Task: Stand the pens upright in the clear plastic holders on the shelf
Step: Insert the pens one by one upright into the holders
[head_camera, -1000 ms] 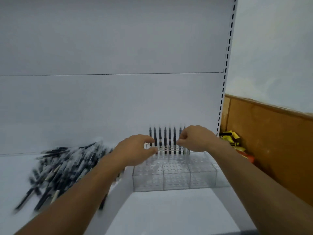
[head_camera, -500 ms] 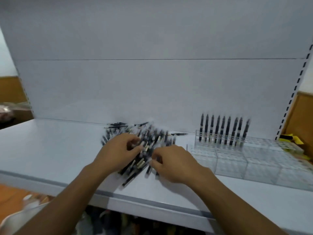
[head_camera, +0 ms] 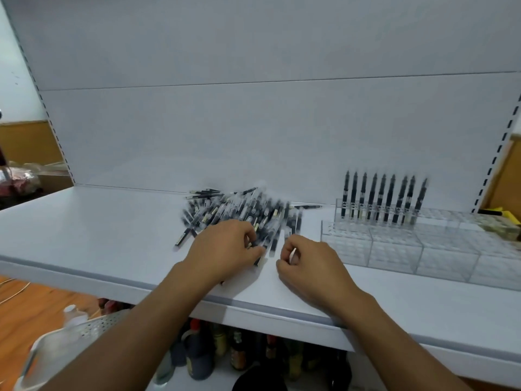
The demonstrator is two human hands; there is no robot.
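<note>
A heap of black pens lies on the white shelf at its middle. My left hand lies on the near edge of the heap, fingers curled round pens there. Just right of the heap, my right hand has its fingers curled and pinches a pen, of which a pale end shows. To the right stand the clear plastic holders. Several pens stand upright in a row along the holders' back row.
The shelf's back panel rises right behind the heap. Yellow packets lie at the far right by the slotted upright. Bottles fill the shelf below. A perforated metal basket sits at the lower left over a wooden floor.
Both hands left the holders a second ago and came to the heap as my view swung left. Since half a second ago the right hand has drawn slightly back with a pen.
</note>
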